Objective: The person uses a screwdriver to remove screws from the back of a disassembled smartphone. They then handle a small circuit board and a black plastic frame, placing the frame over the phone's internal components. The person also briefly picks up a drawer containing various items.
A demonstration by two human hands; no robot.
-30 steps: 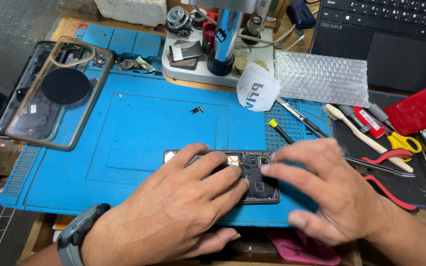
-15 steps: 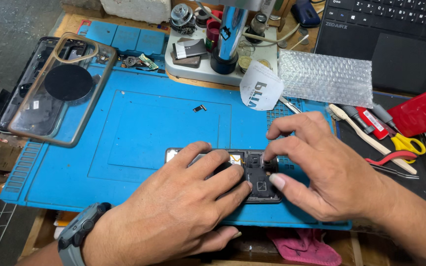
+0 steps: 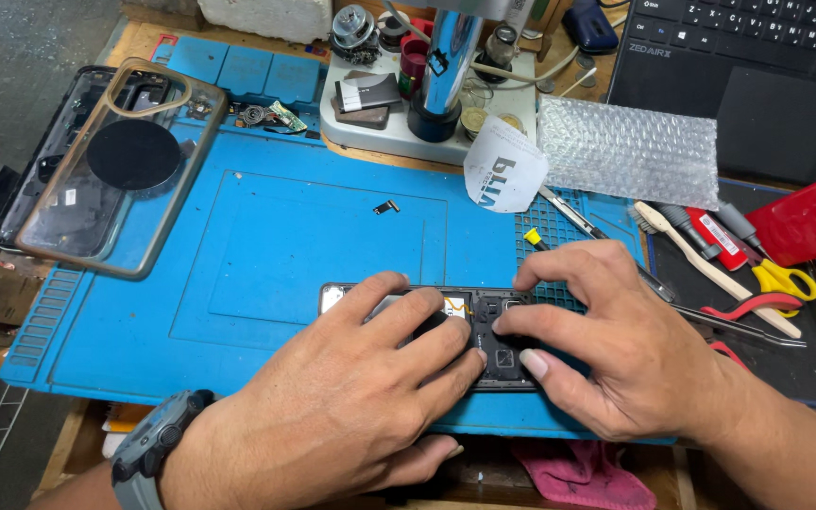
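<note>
An opened phone body (image 3: 484, 312) with dark inner parts lies flat near the front of the blue work mat (image 3: 285, 246). My left hand (image 3: 351, 397), with a grey watch on the wrist, lies over its left half, fingers pressing down on it. My right hand (image 3: 606, 349) covers its right end, fingertips and thumb pinched on the parts in the middle of the phone. Most of the phone is hidden under both hands. A small loose metal part (image 3: 386, 206) lies on the mat behind them.
A clear phone case with a black disc (image 3: 115, 170) lies at the mat's back left. A microscope base (image 3: 408, 113), white pick (image 3: 502, 175) and bubble wrap (image 3: 630, 151) stand behind. Tweezers, brush, cutters and scissors (image 3: 757, 283) lie at right, beside a laptop (image 3: 748, 66). A pink cloth (image 3: 587, 472) hangs at front.
My right hand slid left along the phone and curled its fingers in toward the middle, next to my left fingertips. My left hand stayed put.
</note>
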